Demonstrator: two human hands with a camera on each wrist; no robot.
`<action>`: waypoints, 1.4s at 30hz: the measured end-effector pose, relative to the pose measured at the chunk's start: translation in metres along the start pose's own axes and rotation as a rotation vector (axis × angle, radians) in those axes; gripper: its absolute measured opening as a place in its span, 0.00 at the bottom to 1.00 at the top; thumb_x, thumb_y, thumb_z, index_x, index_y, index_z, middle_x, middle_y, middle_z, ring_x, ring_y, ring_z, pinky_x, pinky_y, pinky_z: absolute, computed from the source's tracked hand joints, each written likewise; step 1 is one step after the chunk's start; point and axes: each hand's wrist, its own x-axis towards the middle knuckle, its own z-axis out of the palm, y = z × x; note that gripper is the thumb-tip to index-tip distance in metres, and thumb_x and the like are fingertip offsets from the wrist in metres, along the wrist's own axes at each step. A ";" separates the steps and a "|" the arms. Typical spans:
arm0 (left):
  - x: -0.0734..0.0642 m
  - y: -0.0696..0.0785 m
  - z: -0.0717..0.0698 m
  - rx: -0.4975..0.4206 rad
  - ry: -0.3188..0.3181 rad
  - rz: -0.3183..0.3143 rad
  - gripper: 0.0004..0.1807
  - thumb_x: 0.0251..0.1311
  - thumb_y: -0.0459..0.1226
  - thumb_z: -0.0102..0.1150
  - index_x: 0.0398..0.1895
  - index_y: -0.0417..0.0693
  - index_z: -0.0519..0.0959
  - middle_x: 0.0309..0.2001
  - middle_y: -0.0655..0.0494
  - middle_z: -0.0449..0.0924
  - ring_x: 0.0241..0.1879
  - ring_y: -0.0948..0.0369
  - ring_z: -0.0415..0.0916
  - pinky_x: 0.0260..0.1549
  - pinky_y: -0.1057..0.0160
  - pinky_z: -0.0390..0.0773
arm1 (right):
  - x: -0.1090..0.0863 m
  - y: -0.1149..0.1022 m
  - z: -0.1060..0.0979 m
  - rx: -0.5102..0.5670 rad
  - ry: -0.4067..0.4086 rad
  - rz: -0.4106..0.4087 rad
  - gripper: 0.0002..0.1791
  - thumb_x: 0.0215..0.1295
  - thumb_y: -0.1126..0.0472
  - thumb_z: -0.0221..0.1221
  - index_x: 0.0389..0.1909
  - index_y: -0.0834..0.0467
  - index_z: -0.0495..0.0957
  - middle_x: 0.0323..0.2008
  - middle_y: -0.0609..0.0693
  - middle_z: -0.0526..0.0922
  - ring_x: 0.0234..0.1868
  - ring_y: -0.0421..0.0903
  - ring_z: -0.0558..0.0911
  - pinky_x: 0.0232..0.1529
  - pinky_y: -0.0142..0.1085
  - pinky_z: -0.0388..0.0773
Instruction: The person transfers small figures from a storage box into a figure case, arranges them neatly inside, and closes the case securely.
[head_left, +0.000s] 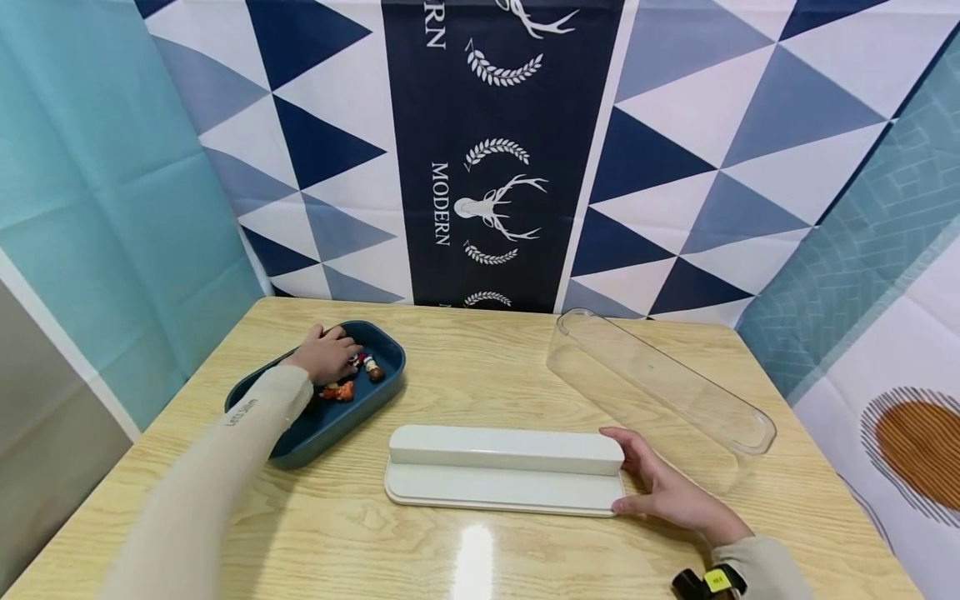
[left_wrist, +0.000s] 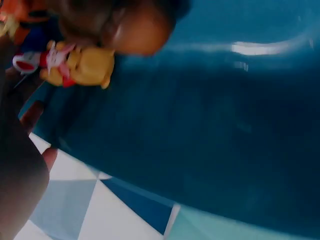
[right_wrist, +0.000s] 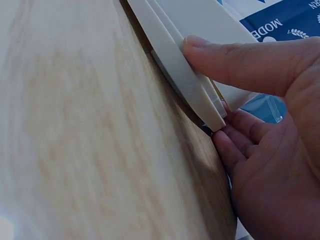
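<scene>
My left hand (head_left: pixel 327 357) reaches down into a dark blue tray (head_left: pixel 330 431) at the left, over several small toy figures. A brown-headed figure (head_left: pixel 373 369) and an orange figure (head_left: pixel 342 391) lie beside its fingers. In the left wrist view, a yellow bear figure (left_wrist: pixel 95 66) shows near the fingertips; I cannot tell whether the fingers grip a figure. My right hand (head_left: pixel 671 492) holds the right end of a white two-step display base (head_left: pixel 502 483), thumb on the front edge (right_wrist: pixel 197 42) and the other fingers round the end.
A long clear plastic cover (head_left: pixel 660 375) lies at a slant behind my right hand. The wooden table (head_left: pixel 337 542) ends at the back against a patterned curtain (head_left: pixel 502 167).
</scene>
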 end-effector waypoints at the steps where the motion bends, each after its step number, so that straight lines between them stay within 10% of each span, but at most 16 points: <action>1: 0.000 -0.001 0.003 0.004 0.021 -0.003 0.22 0.70 0.45 0.57 0.61 0.43 0.78 0.54 0.47 0.79 0.53 0.48 0.67 0.50 0.43 0.63 | 0.000 0.000 0.000 -0.001 -0.001 -0.007 0.52 0.55 0.70 0.69 0.74 0.69 0.45 0.66 0.46 0.62 0.64 0.30 0.66 0.61 0.20 0.60; 21: 0.000 -0.010 0.010 -0.200 0.193 -0.014 0.17 0.53 0.42 0.74 0.39 0.47 0.75 0.38 0.51 0.76 0.48 0.46 0.68 0.46 0.40 0.59 | -0.001 -0.001 -0.001 0.000 0.004 0.004 0.52 0.55 0.70 0.69 0.74 0.70 0.45 0.66 0.50 0.62 0.63 0.31 0.68 0.60 0.21 0.62; 36: -0.020 -0.006 -0.036 -0.760 0.441 -0.162 0.14 0.54 0.26 0.69 0.40 0.37 0.73 0.44 0.41 0.67 0.40 0.41 0.78 0.40 0.46 0.81 | 0.000 0.000 -0.002 0.002 0.006 0.032 0.52 0.55 0.70 0.69 0.74 0.68 0.46 0.66 0.58 0.60 0.63 0.32 0.68 0.60 0.20 0.61; 42: -0.022 0.008 -0.045 -0.938 0.520 -0.208 0.18 0.54 0.29 0.73 0.45 0.37 0.75 0.45 0.44 0.68 0.40 0.43 0.81 0.35 0.66 0.82 | -0.001 0.002 -0.002 0.011 0.005 0.021 0.52 0.55 0.70 0.69 0.74 0.69 0.46 0.66 0.56 0.63 0.63 0.32 0.68 0.60 0.21 0.61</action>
